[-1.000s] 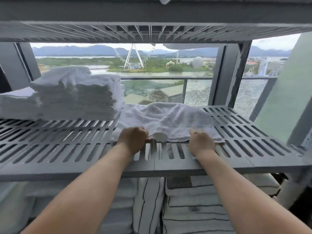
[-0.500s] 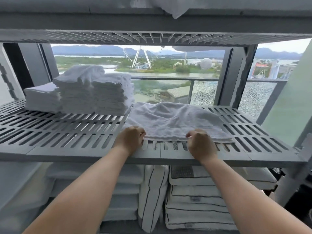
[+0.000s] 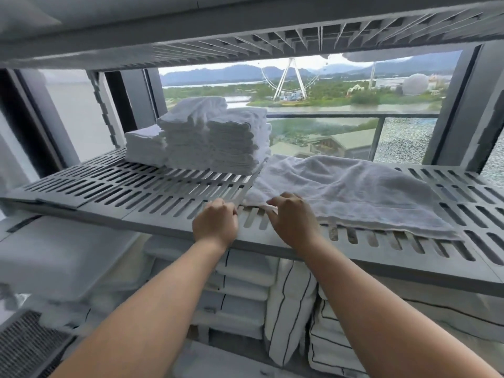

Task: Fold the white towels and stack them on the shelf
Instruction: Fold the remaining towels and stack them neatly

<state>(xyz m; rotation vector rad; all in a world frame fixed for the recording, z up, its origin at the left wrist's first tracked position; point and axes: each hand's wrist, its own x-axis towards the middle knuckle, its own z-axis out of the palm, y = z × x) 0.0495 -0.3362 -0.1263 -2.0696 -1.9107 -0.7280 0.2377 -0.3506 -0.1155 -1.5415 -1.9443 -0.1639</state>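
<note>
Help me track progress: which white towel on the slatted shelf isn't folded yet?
The loose towel at the right hand, spread rumpled; the others sit in squared stacks to its left.

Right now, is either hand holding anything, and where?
The right hand pinches the near edge of the unfolded towel, by its left corner. The left hand curls at that corner; its grip is unclear.

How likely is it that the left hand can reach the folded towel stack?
Probably yes: only bare shelf lies between the left hand and the stack of folded towels. The loose towel, gripped by the right hand, lies aside.
</note>
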